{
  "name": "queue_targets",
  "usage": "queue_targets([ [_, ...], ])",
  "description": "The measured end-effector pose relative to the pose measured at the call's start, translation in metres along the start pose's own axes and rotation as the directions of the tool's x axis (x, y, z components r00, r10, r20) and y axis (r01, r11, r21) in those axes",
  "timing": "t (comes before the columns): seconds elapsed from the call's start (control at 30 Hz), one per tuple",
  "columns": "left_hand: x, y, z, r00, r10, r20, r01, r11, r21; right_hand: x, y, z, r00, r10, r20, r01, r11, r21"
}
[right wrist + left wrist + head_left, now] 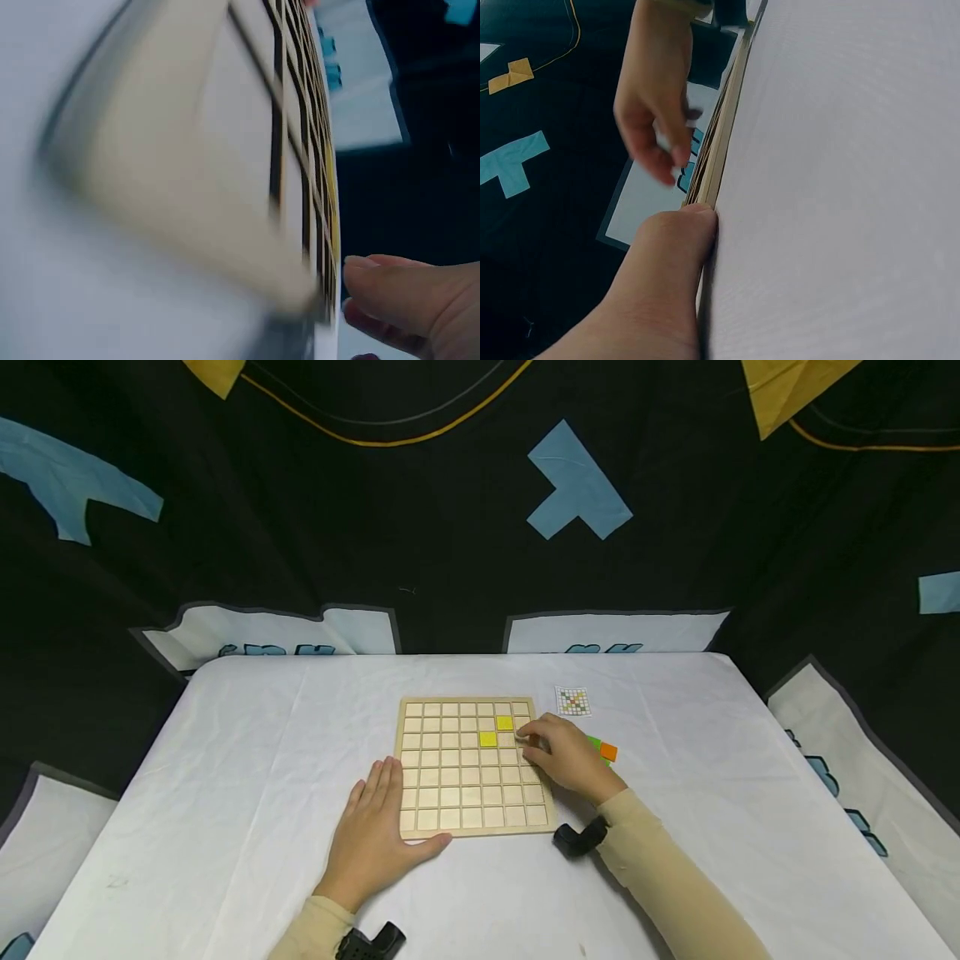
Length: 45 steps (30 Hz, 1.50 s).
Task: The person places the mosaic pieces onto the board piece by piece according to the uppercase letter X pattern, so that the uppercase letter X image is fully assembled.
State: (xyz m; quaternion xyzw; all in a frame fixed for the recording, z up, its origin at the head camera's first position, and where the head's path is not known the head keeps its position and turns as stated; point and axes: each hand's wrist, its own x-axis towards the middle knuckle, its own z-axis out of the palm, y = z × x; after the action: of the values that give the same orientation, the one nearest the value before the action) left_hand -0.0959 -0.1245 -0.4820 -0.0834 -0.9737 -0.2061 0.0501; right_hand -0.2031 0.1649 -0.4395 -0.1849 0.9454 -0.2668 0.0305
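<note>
A square wooden grid board (471, 796) lies flat on the white table. Two yellow tiles, one nearer (487, 739) and one farther (504, 722), sit in its upper right cells. My left hand (372, 852) rests against the lower left corner, fingers extended along the left edge and thumb at the near edge; its thumb (671, 244) touches the rim in the left wrist view. Over the board's right side is my right hand (567, 756), fingers bent, thumb and fingertips close to the cells. Whether a tile is between those fingertips cannot be made out.
Right of the board, orange (608, 752) and green (595, 742) pieces lie partly hidden behind the right hand. A small card (573, 701) with a coloured grid pattern lies beyond the board's far right corner. A dark curtain (450, 543) hangs behind the table (225, 793).
</note>
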Motion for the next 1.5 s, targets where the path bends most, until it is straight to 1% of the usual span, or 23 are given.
queue_targets([
  [0.1, 0.0, 0.0, 0.0, 1.0, 0.0, -0.001, 0.0, 1.0, 0.0, -0.012, 0.02, -0.012, 0.998, 0.059, -0.017, -0.059, 0.998, -0.008],
  [0.27, 0.0, -0.001, 0.0, 1.0, 0.001, -0.004, -0.001, 1.0, -0.004, -0.031, 0.055, -0.03, 0.987, 0.15, -0.057, -0.152, 0.988, -0.038],
  [0.37, 0.0, 0.0, 0.001, 1.0, 0.0, -0.004, 0.0, 1.0, -0.008, -0.039, 0.07, -0.038, 0.979, 0.191, -0.07, -0.195, 0.978, -0.071],
  [0.53, 0.0, 0.0, 0.002, 1.0, -0.002, -0.004, 0.002, 1.0, -0.008, -0.047, 0.081, -0.042, 0.972, 0.227, -0.064, -0.232, 0.969, -0.085],
  [0.67, 0.0, 0.0, 0.002, 1.0, 0.001, 0.0, -0.001, 1.0, -0.01, -0.049, 0.084, -0.043, 0.97, 0.235, -0.058, -0.238, 0.969, -0.068],
  [0.8, 0.0, 0.0, 0.002, 1.0, 0.003, 0.002, -0.003, 1.0, -0.005, -0.048, 0.084, -0.044, 0.965, 0.256, -0.059, -0.258, 0.966, -0.027],
  [0.97, 0.002, 0.0, 0.001, 1.0, 0.004, 0.002, -0.004, 1.0, -0.005, -0.043, 0.075, -0.044, 0.951, 0.299, -0.08, -0.298, 0.954, 0.02],
  [1.07, 0.002, 0.001, 0.001, 1.0, 0.006, 0.004, -0.006, 1.0, -0.009, -0.035, 0.063, -0.041, 0.951, 0.293, -0.098, -0.288, 0.956, 0.056],
  [1.23, 0.002, 0.002, 0.002, 1.0, 0.005, 0.004, -0.005, 1.0, -0.014, -0.019, 0.034, -0.025, 0.972, 0.212, -0.098, -0.2, 0.973, 0.119],
  [1.43, 0.001, 0.002, 0.002, 1.0, 0.0, 0.008, 0.0, 1.0, -0.007, 0.0, -0.009, 0.008, 0.993, 0.093, -0.078, -0.078, 0.982, 0.171],
  [1.5, 0.001, 0.002, 0.002, 1.0, -0.001, 0.009, 0.001, 1.0, -0.004, 0.004, -0.022, 0.019, 0.996, 0.054, -0.07, -0.039, 0.979, 0.202],
])
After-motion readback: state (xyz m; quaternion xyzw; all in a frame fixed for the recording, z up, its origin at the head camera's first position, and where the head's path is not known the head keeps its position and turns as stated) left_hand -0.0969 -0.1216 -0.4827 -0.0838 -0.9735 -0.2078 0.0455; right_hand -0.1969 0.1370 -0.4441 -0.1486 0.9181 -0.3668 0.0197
